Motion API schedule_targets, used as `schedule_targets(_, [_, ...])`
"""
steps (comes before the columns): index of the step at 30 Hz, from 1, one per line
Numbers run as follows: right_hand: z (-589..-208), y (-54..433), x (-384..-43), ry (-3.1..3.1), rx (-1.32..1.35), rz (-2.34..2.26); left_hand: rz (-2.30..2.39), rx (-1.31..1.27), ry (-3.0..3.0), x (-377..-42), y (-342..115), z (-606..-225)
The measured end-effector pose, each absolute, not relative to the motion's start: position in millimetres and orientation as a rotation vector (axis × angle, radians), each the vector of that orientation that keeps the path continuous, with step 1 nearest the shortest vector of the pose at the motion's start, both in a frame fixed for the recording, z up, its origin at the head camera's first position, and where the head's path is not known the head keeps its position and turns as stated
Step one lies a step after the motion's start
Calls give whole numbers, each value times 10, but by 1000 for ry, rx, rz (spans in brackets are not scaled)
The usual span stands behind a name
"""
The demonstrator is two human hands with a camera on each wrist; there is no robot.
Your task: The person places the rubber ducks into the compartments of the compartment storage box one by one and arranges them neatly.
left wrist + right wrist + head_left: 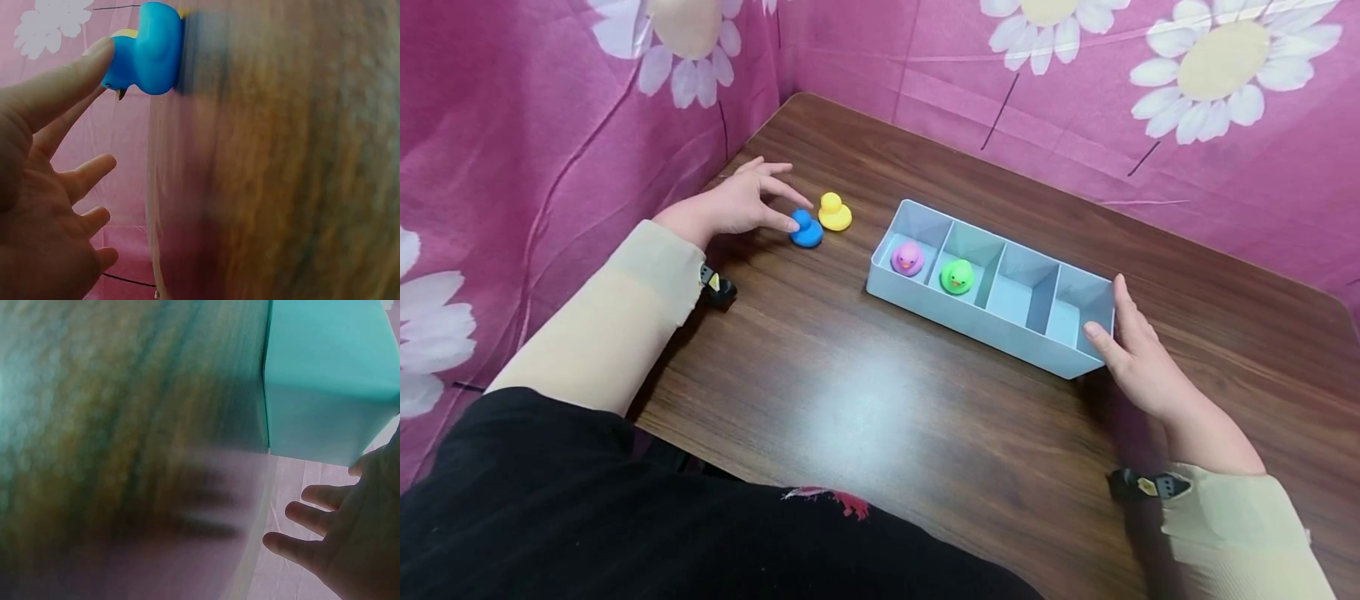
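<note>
My left hand (741, 200) reaches in from the left and pinches the head of a blue rubber duck (807, 231) between thumb and index finger. The duck sits on the table; in the left wrist view the thumb lies against its head and the index tip is hidden behind it. Just beyond stands a yellow rubber duck (835, 214). A pale blue four-compartment box (970, 321) holds a pink duck (907, 259) and a green duck (957, 277) in its two left compartments. At its right end, my right hand (1146, 367) grips the wall, thumb over the rim.
The brown wooden table (850, 408) stands against pink cloth (880, 67) with large white flowers at the back and left. Both wrists wear black straps with small devices (718, 287). The person's black-clothed body (700, 533) borders the front edge.
</note>
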State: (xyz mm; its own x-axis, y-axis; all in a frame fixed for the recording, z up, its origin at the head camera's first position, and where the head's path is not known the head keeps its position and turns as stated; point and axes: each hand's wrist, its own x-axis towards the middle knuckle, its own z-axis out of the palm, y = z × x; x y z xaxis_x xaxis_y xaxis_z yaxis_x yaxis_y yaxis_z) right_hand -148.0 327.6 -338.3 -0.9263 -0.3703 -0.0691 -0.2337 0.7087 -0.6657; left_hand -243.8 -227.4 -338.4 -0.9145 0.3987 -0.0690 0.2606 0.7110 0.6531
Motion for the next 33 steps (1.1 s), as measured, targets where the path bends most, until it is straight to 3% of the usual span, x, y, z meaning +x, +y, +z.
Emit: schedule_targets(33, [-3367,3291,-1481,2726,-474,-969,1118,679,2787,-2387,-1997,-3094])
